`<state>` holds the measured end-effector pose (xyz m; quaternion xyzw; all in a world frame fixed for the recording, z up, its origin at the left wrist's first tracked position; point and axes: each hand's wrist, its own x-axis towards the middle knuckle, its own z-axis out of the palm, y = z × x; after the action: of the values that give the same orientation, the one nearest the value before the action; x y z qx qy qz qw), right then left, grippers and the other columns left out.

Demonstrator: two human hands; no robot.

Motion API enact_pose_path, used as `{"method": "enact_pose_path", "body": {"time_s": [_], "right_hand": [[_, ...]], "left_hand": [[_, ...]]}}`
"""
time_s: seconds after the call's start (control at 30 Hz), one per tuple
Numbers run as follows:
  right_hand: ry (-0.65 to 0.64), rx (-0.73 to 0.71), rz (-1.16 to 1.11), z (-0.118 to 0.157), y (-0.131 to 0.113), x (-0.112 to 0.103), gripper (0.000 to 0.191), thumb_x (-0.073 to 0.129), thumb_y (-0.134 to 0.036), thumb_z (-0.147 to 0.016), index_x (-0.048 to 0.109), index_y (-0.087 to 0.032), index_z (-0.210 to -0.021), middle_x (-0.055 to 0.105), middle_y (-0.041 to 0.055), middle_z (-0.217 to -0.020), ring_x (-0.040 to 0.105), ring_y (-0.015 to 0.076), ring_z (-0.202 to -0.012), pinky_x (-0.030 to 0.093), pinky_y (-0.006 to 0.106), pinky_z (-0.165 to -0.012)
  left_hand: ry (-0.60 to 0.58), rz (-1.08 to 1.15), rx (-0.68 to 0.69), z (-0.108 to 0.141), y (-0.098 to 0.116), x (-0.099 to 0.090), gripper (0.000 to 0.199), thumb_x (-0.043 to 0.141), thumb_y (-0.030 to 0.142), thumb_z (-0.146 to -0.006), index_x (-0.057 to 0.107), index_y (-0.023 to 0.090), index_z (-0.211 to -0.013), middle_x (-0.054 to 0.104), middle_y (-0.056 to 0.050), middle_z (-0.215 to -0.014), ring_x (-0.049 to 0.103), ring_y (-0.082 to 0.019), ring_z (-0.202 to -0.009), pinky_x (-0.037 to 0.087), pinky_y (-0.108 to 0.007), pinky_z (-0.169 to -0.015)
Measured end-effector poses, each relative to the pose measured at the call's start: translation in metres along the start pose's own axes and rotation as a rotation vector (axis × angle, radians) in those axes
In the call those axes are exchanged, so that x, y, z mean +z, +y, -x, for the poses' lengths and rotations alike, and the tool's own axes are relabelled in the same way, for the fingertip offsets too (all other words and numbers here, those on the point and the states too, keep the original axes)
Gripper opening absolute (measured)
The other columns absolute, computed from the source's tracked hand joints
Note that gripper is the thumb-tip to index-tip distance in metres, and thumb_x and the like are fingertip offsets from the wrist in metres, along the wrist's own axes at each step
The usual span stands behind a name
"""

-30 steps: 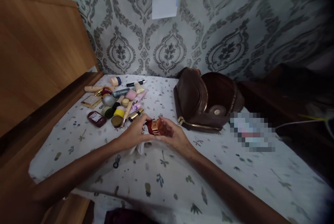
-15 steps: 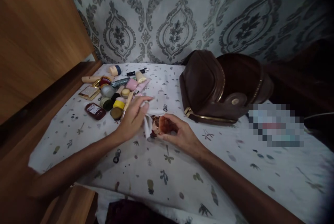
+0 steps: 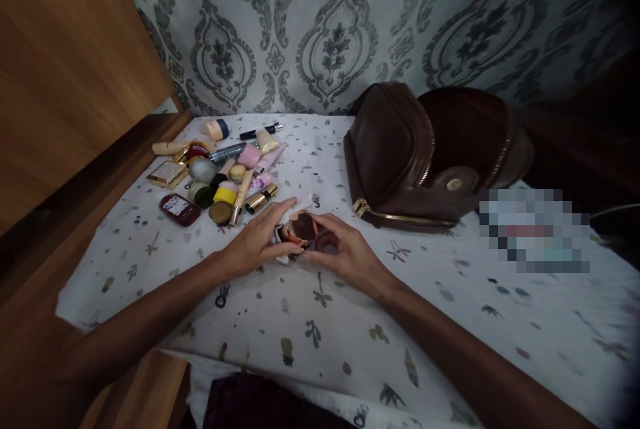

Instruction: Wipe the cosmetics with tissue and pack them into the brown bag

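Note:
Between my two hands is a small round copper-coloured compact (image 3: 301, 229) with a dark shiny face. My left hand (image 3: 257, 239) holds its left side, with a bit of white cloth (image 3: 284, 259) showing under the fingers. On the compact's right edge, the fingers and thumb of my right hand (image 3: 343, 249) are closed. Just beyond my left hand lies a gold and black tube (image 3: 261, 198), beside a pile of cosmetics with a yellow-banded jar (image 3: 225, 194) and a beige tube (image 3: 241, 198).
A brown leather bag (image 3: 410, 162) with gold zips stands at the back right, near a blurred-out packet (image 3: 535, 229). At the left are a gold compact (image 3: 167, 174), a dark red bottle (image 3: 180, 209) and a wooden edge (image 3: 100, 169). Patterned curtain hangs behind.
My left hand has come down onto the compact, and most of the white cloth is now hidden. The compact has turned so its dark round face shows. The view has shifted slightly.

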<state>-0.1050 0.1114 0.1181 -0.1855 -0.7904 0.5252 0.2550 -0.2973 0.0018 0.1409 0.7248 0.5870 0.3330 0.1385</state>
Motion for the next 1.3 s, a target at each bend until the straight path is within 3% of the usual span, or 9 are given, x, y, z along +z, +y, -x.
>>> {"method": "enact_pose_path", "body": {"time_s": [0.17,0.33,0.43,0.53,0.73,0.9,1.0,1.13,1.3], "right_hand": [[0.032,0.006,0.152,0.001,-0.006,0.005,0.034,0.077,-0.036,-0.077,0.068,-0.019,-0.105,0.062,0.0084,-0.103,0.06,0.0226,-0.091,0.052,0.032,-0.073],[0.057,0.051,0.144,0.002,-0.01,0.009,0.039,0.078,-0.039,-0.076,0.066,-0.019,-0.108,0.068,0.0051,-0.095,0.061,0.0207,-0.082,0.051,0.032,-0.072],[0.047,0.061,0.141,0.002,-0.011,0.009,0.045,0.076,-0.038,-0.077,0.063,-0.02,-0.115,0.07,0.0038,-0.095,0.062,0.0205,-0.083,0.051,0.032,-0.074],[0.047,0.06,0.183,0.001,-0.011,0.01,0.048,0.075,-0.037,-0.077,0.063,-0.02,-0.12,0.071,0.0045,-0.096,0.063,0.021,-0.084,0.051,0.032,-0.074],[0.095,0.047,0.272,-0.001,-0.006,0.011,0.053,0.075,-0.037,-0.075,0.063,-0.017,-0.122,0.07,0.0084,-0.101,0.063,0.0235,-0.086,0.051,0.034,-0.074],[0.11,0.049,0.211,-0.006,-0.007,0.007,0.047,0.075,-0.04,-0.075,0.065,-0.017,-0.115,0.069,0.0085,-0.101,0.063,0.0237,-0.088,0.051,0.036,-0.077],[0.095,0.09,0.153,-0.011,-0.009,0.004,0.041,0.072,-0.043,-0.078,0.066,-0.016,-0.107,0.069,0.0076,-0.095,0.062,0.0228,-0.087,0.05,0.035,-0.076],[0.091,0.116,0.175,-0.014,-0.01,0.004,0.042,0.07,-0.046,-0.078,0.063,-0.016,-0.107,0.067,0.0075,-0.094,0.06,0.0216,-0.082,0.049,0.033,-0.071],[0.09,0.009,0.374,-0.008,-0.015,0.006,0.04,0.067,-0.047,-0.083,0.06,-0.019,-0.111,0.066,0.0073,-0.096,0.06,0.0226,-0.083,0.049,0.036,-0.074]], "left_hand": [[0.113,-0.084,0.022,0.003,0.0,0.004,0.065,0.056,0.056,-0.092,0.038,0.022,-0.144,0.06,-0.013,-0.131,0.058,-0.028,-0.123,0.048,-0.041,-0.103],[0.248,-0.261,0.041,0.006,0.0,0.009,0.055,0.052,0.062,-0.09,0.051,0.018,-0.123,0.067,-0.01,-0.112,0.065,-0.025,-0.106,0.053,-0.035,-0.09],[0.26,-0.373,0.023,0.007,0.002,0.009,0.047,0.051,0.065,-0.09,0.054,0.019,-0.101,0.064,-0.006,-0.09,0.066,-0.023,-0.087,0.053,-0.033,-0.076],[0.249,-0.446,0.065,0.008,0.005,0.009,0.045,0.045,0.063,-0.093,0.053,0.019,-0.089,0.06,-0.007,-0.086,0.062,-0.023,-0.082,0.051,-0.033,-0.071],[0.161,-0.472,0.128,0.008,0.005,0.0,0.041,0.042,0.056,-0.098,0.053,0.017,-0.088,0.058,-0.009,-0.094,0.06,-0.024,-0.088,0.049,-0.033,-0.074],[-0.156,-0.288,0.083,0.005,-0.001,-0.027,0.05,0.073,0.057,-0.078,0.05,0.02,-0.102,0.055,-0.008,-0.106,0.059,-0.025,-0.094,0.051,-0.034,-0.078],[-0.223,-0.223,0.069,0.004,-0.003,-0.035,0.048,0.076,0.041,-0.078,0.046,0.022,-0.112,0.053,-0.009,-0.117,0.057,-0.026,-0.103,0.051,-0.036,-0.083],[-0.109,-0.165,0.085,0.002,-0.007,-0.031,0.013,0.051,0.017,-0.091,0.049,0.021,-0.103,0.057,-0.007,-0.106,0.058,-0.02,-0.094,0.049,-0.032,-0.082],[0.191,-0.056,-0.016,-0.001,-0.008,-0.026,0.015,0.052,0.014,-0.086,0.056,0.019,-0.1,0.063,-0.002,-0.096,0.059,-0.017,-0.086,0.046,-0.026,-0.077]]}}
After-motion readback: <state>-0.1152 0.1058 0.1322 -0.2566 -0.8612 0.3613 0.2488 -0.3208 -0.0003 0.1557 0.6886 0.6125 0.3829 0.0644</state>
